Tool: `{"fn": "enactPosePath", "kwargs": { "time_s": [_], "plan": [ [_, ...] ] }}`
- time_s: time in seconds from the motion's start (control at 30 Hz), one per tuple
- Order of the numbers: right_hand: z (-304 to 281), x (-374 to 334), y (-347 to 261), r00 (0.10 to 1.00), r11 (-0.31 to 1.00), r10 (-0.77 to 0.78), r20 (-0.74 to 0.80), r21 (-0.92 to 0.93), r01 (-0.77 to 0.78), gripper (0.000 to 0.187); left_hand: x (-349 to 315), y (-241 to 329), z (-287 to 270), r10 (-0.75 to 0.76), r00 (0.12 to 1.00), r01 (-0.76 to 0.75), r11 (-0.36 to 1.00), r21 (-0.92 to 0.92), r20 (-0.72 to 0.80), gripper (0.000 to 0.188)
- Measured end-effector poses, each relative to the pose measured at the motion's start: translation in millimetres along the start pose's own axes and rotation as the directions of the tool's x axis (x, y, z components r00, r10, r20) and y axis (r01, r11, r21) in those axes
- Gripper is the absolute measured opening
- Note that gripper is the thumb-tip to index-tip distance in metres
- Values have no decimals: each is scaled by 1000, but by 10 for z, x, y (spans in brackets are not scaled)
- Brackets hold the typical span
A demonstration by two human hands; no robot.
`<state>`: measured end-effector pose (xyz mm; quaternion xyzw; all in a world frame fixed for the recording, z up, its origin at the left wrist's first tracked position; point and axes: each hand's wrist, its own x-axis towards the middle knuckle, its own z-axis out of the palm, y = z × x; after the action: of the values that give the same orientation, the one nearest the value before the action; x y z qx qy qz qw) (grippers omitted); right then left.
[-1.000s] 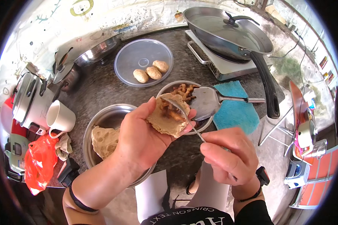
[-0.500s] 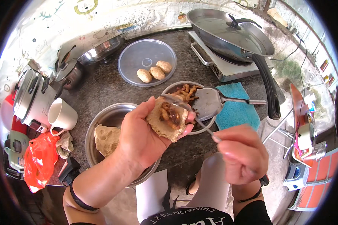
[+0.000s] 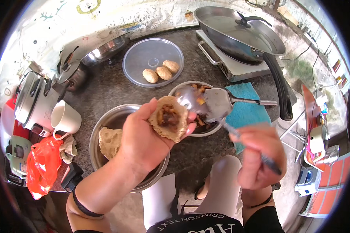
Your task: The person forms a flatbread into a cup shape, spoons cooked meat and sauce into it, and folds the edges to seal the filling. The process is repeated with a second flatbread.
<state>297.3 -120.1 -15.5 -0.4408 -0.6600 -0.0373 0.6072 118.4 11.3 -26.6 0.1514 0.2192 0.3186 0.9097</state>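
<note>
My left hand [image 3: 140,136] cups a flattened round of brown dough [image 3: 171,133], its fingers curled under the edge. Dark, chunky filling [image 3: 168,116] sits in the hollow of the dough. A spoon is gripped by its handle in my right hand [image 3: 262,157]. Motion blurs the spoon's bowl [image 3: 189,99], which is just right of the dough, over a bowl of filling [image 3: 203,134]. Across that bowl lies a metal spatula [image 3: 218,103]. Below my left wrist, a steel basin [image 3: 94,145] holds a lump of dough [image 3: 110,140].
Three shaped dough pieces [image 3: 164,73] rest on a clear plastic lid [image 3: 138,58]. A lidded wok [image 3: 237,37] stands on a cooktop [image 3: 239,72] at the back right, its handle pointing toward me. There is a blue cloth [image 3: 249,112] by the spatula, and a white mug [image 3: 66,116] at left.
The spoon has moved off the dough to the right, toward the filling bowl, and my right hand has shifted right. More of the filling shows in the dough, which my left hand still holds.
</note>
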Motion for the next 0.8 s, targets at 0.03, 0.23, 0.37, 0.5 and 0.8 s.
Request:
{"fn": "enactPosePath", "kwargs": {
  "time_s": [0.03, 0.23, 0.37, 0.5, 0.8],
  "plan": [
    [-10, -16, 47, 1000, 1000, 13, -28, -23, -14, 20, -13, 32, -16, 7, 1000, -7, 1000, 26, -16, 54],
    [-35, -192, 317, 979, 978, 204, -4, -54, -204, 11, -92, 273, -94, 112, 994, -111, 992, 61, -14, 48],
    [18, -267, 430, 973, 981, 173, 150, -110, -158, 15, -125, 348, -98, 102, 992, -96, 992, 86, -68, 48],
    [28, -293, 503, 955, 991, 86, 282, -126, -51, 12, -87, 360, -78, 89, 988, -74, 990, 121, -129, 49],
    [170, -501, 569, 841, 836, 540, 26, 101, -540, 8, -22, 355, -58, 70, 990, -56, 992, 113, -124, 50]
  ]
}}
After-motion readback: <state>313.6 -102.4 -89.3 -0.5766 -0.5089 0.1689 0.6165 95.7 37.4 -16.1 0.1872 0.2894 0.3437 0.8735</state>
